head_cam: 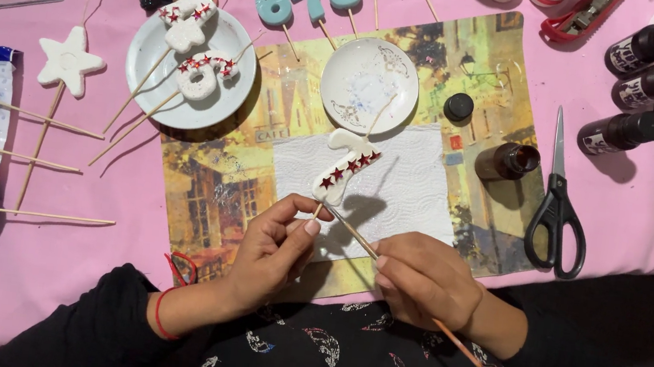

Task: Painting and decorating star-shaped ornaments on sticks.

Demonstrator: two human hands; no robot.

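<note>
Our left hand (pixel 278 246) pinches the stick of the white number candle (pixel 344 169); our right hand (pixel 418 275) grips a thin brush (pixel 354 235). Few red stars are on; two starred candles (pixel 193 48) wait on the far plate (pixel 232 41).

We saw the number piece (pixel 346 169) just above the left grip (pixel 278 244), over the paper towel (pixel 418 191). The small dish (pixel 370 80) lay beyond it, the scissors (pixel 557 210) well right of the right grip (pixel 420 276), the plate (pixel 191 65) far up-left.
</note>
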